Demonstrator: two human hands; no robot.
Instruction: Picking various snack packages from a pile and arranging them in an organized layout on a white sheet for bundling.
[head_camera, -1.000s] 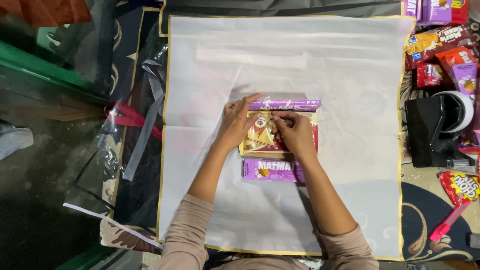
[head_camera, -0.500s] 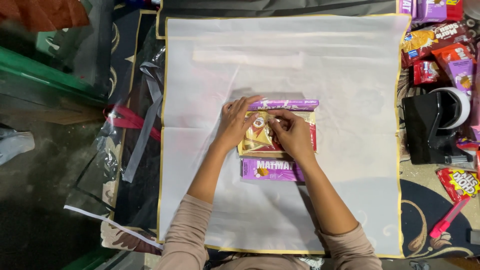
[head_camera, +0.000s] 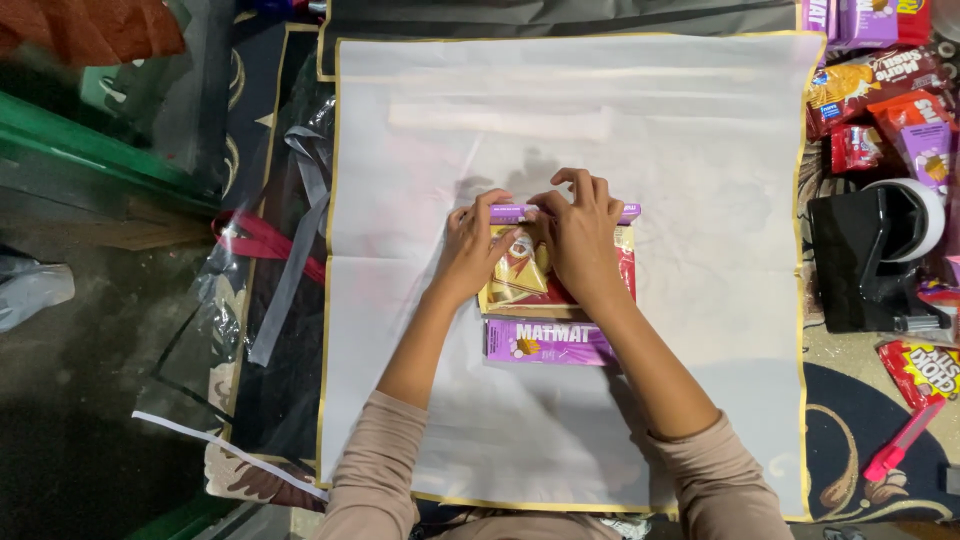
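Single head view, straight down, close.
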